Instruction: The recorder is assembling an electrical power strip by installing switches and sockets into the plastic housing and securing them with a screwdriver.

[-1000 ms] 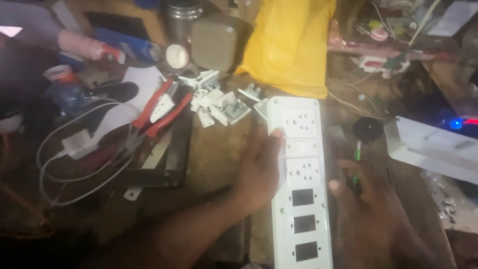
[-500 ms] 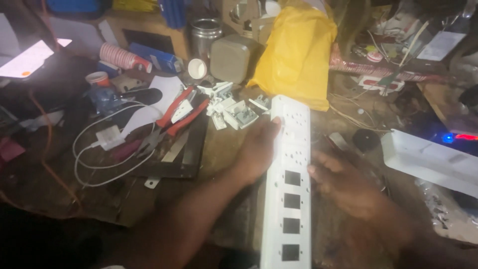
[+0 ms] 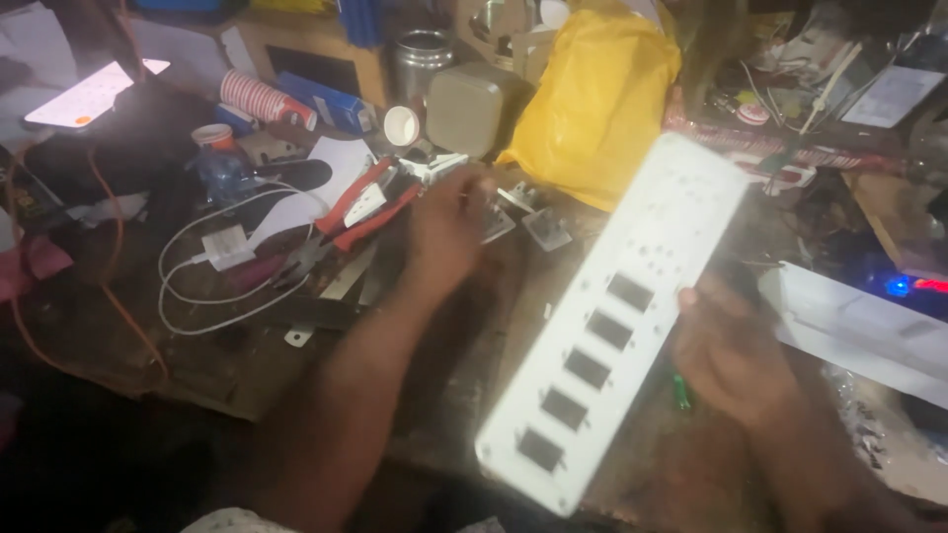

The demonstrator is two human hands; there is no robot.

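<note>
- The right hand (image 3: 736, 360) is gripping the long white switch plate (image 3: 617, 316) by its right edge, thumb curling over the front, and is holding it tilted, raised off the tabletop (image 3: 474, 336).
- The white switch plate is running diagonally, its lower end nearest the camera and its upper end lying against the yellow bag (image 3: 597, 94); five dark rectangular cutouts are showing in a row along its lower half.
- The left hand (image 3: 449, 222) is reaching out to the left of the white switch plate, fingers curled down onto the small white switch modules (image 3: 523, 222); whether it is pinching one I cannot tell, as the fingertips are blurred.
- The red-handled pliers (image 3: 365, 207) are lying just to the left of that hand, well left of the white switch plate.
- A white cable with its adapter (image 3: 222, 247) is looping farther left of the plate, past the pliers.
- A grey box (image 3: 469, 109) and a steel tin (image 3: 425, 54) are standing beyond the left hand, up and to the left of the plate's far end.
- A green-handled tool (image 3: 679, 390) is peeking out under the right hand, just beside the plate's right edge.
</note>
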